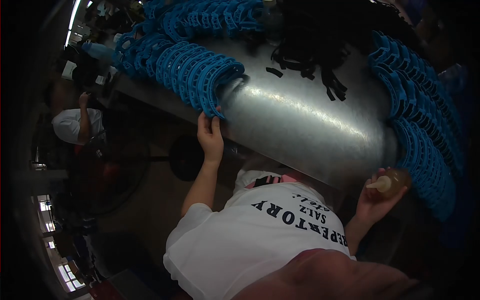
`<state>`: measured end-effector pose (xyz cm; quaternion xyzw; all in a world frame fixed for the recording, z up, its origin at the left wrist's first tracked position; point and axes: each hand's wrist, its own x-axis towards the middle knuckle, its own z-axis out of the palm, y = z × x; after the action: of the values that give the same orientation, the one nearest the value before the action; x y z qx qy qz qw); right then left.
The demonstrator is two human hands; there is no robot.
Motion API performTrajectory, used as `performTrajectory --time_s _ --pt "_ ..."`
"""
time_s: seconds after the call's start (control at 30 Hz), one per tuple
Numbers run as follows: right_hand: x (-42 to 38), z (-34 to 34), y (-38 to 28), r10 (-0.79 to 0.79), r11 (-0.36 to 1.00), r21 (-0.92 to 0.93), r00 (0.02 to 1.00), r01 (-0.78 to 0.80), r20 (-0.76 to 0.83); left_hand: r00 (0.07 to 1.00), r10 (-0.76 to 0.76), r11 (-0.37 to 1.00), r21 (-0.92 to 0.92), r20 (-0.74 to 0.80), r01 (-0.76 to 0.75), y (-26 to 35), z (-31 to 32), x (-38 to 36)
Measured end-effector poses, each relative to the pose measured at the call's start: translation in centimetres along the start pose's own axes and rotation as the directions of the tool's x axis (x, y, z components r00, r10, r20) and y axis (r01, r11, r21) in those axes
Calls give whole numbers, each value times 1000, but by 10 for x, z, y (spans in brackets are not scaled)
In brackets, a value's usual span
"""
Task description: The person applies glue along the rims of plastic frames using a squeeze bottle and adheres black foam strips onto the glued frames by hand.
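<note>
At the near end of a long row of blue curved plastic parts [187, 75], my left hand [210, 131] pinches the lower tip of the end part. The parts stand nested one against another on the metal table [300, 120]. My right hand [377, 200] is wrapped around a squeeze bottle [395, 184] of amber liquid with a pale nozzle, tilted toward the left. Beside that hand, at the table's right side, stand more rows of blue curved parts [417, 145].
Black strips [312, 55] lie heaped at the back of the table, a few loose ones nearer. Another blue row [210, 20] runs along the back left. A clear bottle [272, 22] stands by the strips. A person in white [75, 125] is at far left, near a fan [117, 170].
</note>
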<state>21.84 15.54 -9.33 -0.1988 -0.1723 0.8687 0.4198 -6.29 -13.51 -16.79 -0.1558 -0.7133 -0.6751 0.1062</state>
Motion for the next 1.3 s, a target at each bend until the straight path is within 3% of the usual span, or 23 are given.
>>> performTrajectory --time_s 0.07,0.1,0.17,0.2,0.27,0.33,0.37,0.4,0.47,0.5,0.53,0.6,0.63,0.67,0.77,0.8,0.83,0.9,0.97,1.03,1.1,1.2,1.3 --pt "-1 9 17 93 995 -36 992 -96 -80 998 30 1000 8 -48 -29 0 5 -4" --pt "2 13 26 192 977 -63 966 -205 -171 982 148 981 144 -115 -131 2 7 -5" --pt "6 23 42 294 952 -50 948 -301 -121 903 383 858 436 -192 -271 5 8 -12" --pt "10 28 49 380 923 -35 922 -384 -78 901 382 859 441 -208 -262 4 10 -18" --pt "24 30 62 471 881 -34 882 -472 -24 633 773 564 496 -38 -660 2 18 -29" --pt "39 22 56 589 802 -45 776 -596 225 638 715 618 167 284 -768 34 68 -43" --pt "46 23 60 629 755 -62 693 -653 353 695 538 782 24 477 -623 53 91 -46" --pt "49 29 64 633 751 -71 686 -656 358 720 408 892 -76 561 -445 75 116 -43" --pt "48 48 81 664 748 -131 737 -651 129 702 352 936 -255 619 -244 84 147 -32" --pt "50 56 88 657 745 -161 753 -647 15 705 360 933 -257 611 -253 84 154 -26" --pt "53 58 94 655 747 -166 755 -643 24 670 290 946 -312 683 -92 81 160 -21" --pt "56 59 100 814 581 -252 550 -774 185 536 180 896 -362 825 256 80 170 -13" --pt "60 59 100 867 493 -306 431 -815 249 528 192 892 -372 827 258 78 172 -10" --pt "66 60 97 862 504 -304 445 -808 244 560 169 897 -362 811 253 75 169 -6" --pt "99 69 90 989 46 -797 138 -603 -48 619 137 908 -348 773 233 61 157 2" --pt "107 77 89 988 49 -800 146 -598 -49 753 111 923 -348 648 164 54 154 -1" --pt "115 89 85 919 133 -915 394 -381 -31 863 88 938 -334 498 97 50 150 -3" --pt "131 110 82 627 107 -987 763 119 160 882 80 959 -276 464 58 47 141 -4" --pt "150 128 105 556 193 -939 757 285 344 920 60 991 -134 388 -8 46 136 -7" --pt "169 138 143 454 195 -833 705 517 544 929 68 992 -122 365 -25 46 140 -11" --pt "188 146 183 310 57 -543 502 838 807 945 85 994 -88 316 -60 45 147 -15" --pt "204 157 230 316 -30 -489 472 872 823 938 70 994 -101 339 -38 42 148 -16" --pt "214 163 253 316 -217 -347 402 912 859 931 58 994 -109 362 -20 43 147 -16"
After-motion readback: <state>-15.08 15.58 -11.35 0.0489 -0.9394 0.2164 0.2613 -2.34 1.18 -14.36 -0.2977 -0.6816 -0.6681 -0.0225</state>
